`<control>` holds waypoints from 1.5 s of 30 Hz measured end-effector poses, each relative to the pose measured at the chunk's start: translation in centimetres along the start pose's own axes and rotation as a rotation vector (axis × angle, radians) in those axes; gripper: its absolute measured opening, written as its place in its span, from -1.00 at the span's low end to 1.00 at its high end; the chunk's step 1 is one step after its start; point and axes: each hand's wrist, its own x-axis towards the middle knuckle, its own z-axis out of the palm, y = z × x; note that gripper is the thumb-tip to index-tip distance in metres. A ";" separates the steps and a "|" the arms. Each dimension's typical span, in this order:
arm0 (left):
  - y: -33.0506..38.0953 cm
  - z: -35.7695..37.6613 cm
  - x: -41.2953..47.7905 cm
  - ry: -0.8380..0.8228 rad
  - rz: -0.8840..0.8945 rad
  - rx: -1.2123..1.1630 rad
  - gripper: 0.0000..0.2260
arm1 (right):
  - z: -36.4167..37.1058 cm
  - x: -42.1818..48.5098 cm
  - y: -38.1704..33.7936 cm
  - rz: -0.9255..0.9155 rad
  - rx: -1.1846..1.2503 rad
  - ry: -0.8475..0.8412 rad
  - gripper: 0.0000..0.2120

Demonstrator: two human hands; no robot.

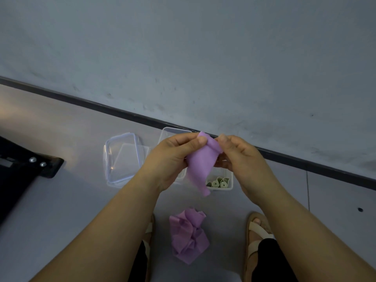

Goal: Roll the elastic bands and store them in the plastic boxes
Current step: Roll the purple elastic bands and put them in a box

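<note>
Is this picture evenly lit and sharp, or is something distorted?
Head view: dim bluish light, warm patch on the grey floor at left; the purple elastic band pinched by left hand and right hand looks sharp; the dark baseboard runs tilted.

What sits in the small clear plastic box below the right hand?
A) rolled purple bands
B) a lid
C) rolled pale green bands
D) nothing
C: rolled pale green elastic bands stand in the small clear plastic box. The one purple elastic band in play is pinched by the left hand and right hand, and the crumpled purple pile lies outside the box, nearer the person.
</note>
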 end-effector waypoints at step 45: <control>-0.2 -0.3 0.0 0.063 0.161 0.295 -0.86 | -0.9 0.7 0.3 -0.084 0.001 0.072 -0.91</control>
